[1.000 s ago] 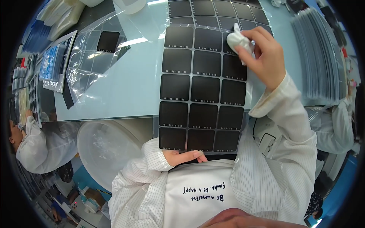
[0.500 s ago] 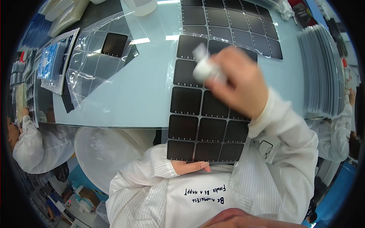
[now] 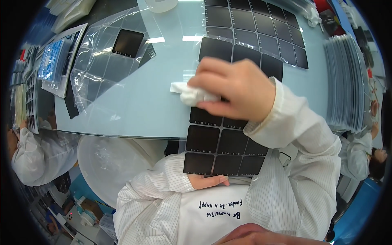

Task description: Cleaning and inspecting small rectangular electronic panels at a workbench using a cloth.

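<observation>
From centre to 6 o'clock, a glossy black-panelled sheet lies partly hidden by the right hand, fingers pinching a white wad; at its 6 o'clock edge, the left hand's grip cannot be told. Clear film lies toward 10 o'clock. Since a second ago, the wad has shifted toward 9 o'clock.

Counted at one table: two hands, one white wad, two dark sheets, one black square at left, one stack at right, one tub below.
</observation>
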`<state>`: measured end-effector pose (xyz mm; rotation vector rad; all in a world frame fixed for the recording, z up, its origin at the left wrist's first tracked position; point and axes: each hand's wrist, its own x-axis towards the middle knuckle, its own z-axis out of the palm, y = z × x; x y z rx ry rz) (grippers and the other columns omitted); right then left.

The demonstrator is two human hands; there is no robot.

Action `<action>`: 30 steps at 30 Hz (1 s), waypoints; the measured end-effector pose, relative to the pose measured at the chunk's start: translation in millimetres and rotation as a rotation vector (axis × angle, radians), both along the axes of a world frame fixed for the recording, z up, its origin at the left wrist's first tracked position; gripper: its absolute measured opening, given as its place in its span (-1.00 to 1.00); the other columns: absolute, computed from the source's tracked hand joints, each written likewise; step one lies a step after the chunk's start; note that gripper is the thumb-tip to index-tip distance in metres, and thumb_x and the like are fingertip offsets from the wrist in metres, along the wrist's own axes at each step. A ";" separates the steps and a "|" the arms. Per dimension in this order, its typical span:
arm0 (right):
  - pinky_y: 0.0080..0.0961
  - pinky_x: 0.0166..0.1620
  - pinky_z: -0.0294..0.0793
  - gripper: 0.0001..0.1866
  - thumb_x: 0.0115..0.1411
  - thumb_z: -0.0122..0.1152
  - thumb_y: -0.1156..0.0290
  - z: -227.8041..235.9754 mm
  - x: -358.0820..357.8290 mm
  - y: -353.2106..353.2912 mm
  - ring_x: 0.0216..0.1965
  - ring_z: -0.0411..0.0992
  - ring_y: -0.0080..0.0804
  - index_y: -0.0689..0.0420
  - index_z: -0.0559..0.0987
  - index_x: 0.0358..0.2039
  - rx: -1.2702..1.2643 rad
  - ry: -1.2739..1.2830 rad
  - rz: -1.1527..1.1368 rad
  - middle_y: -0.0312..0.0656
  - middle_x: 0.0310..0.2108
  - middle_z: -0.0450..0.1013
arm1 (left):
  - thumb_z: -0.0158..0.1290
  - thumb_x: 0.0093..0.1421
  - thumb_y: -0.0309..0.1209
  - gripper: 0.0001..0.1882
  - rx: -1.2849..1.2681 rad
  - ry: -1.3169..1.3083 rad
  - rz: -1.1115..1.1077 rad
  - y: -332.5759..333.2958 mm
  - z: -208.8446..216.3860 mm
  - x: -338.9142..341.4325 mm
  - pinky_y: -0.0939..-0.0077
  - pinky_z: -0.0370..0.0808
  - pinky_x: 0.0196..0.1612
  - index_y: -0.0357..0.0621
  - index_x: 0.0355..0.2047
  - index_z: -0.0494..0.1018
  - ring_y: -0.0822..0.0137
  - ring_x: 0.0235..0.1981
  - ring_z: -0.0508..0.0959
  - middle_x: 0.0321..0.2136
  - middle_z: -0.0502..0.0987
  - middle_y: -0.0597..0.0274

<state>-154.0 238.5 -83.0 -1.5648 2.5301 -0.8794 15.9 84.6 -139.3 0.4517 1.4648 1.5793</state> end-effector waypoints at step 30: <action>-0.68 -0.58 0.20 -0.69 -0.06 0.29 0.46 -2.7 19.2 92.8 -0.62 0.23 -0.59 0.24 0.49 -0.26 -0.066 0.083 -0.586 -0.24 -0.46 0.36 | -0.06 0.20 -0.19 -0.75 -0.135 0.037 -0.106 -2.9 19.1 -14.3 0.50 0.47 -0.21 0.02 -0.36 0.57 0.35 -0.34 0.53 -0.38 0.56 0.32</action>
